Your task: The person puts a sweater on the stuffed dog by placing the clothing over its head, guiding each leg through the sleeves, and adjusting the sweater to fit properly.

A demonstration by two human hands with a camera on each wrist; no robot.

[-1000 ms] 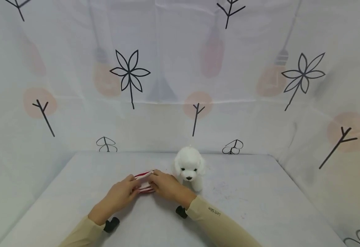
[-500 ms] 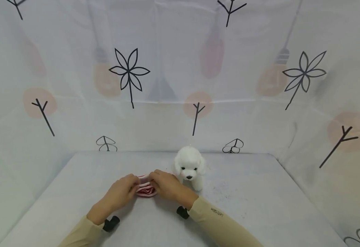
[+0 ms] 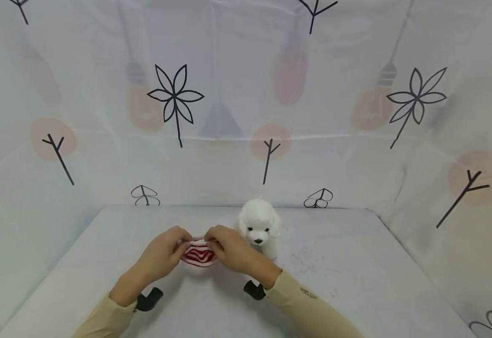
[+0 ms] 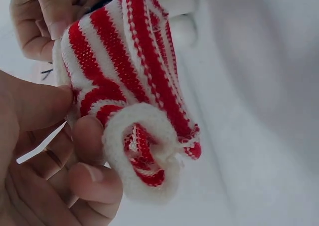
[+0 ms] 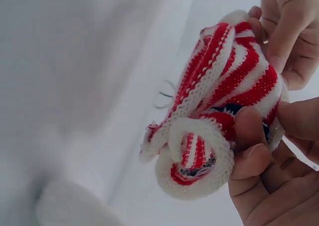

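A small red-and-white striped knitted garment (image 3: 199, 254) hangs between both hands just above the table. My left hand (image 3: 163, 253) pinches its left edge, thumb and fingers (image 4: 82, 151) curled on the knit (image 4: 134, 91). My right hand (image 3: 229, 251) pinches the right edge, fingers (image 5: 251, 146) curled on the fabric (image 5: 219, 101). A rolled white cuff (image 4: 144, 156) hangs at the bottom, also seen as a rolled cuff (image 5: 197, 161) in the right wrist view. A white plush dog (image 3: 259, 227) sits upright right behind my right hand.
The grey-white table (image 3: 355, 272) is enclosed by a printed white curtain (image 3: 246, 117) at the back and on both sides. Black wrist-camera mounts (image 3: 148, 299) show under both beige sleeves.
Both hands have lifted the striped garment off the table and pulled it wider, so its stripes now face me. The plush dog has not moved.
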